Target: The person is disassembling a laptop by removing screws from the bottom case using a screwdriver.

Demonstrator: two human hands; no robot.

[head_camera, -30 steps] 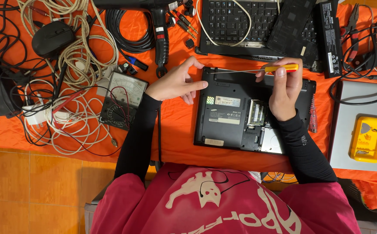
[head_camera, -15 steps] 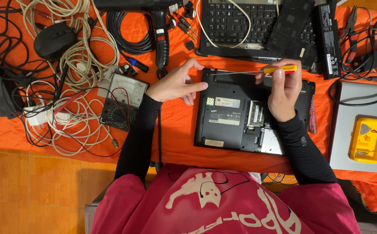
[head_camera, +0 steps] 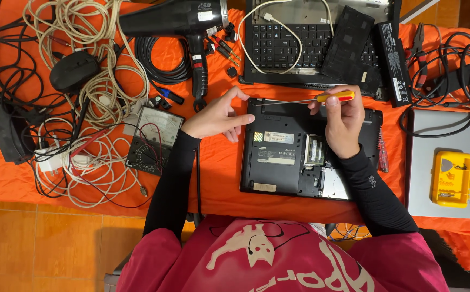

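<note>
Orange cloth (head_camera: 221,178), black laptop (head_camera: 278,178), yellow-orange screwdriver (head_camera: 335,97)

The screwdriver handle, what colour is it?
Yellow with an orange-red end, on the screwdriver; head view shows it.

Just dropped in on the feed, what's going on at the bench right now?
A person sits at an orange-covered table with a black laptop lying upside down, part of its bottom opened so the boards show. The right hand holds a screwdriver with a yellow and orange handle, its shaft lying level along the laptop's far edge. The left hand hovers open by the laptop's left corner. A multimeter, cables and a black hair dryer lie to the left.
</note>
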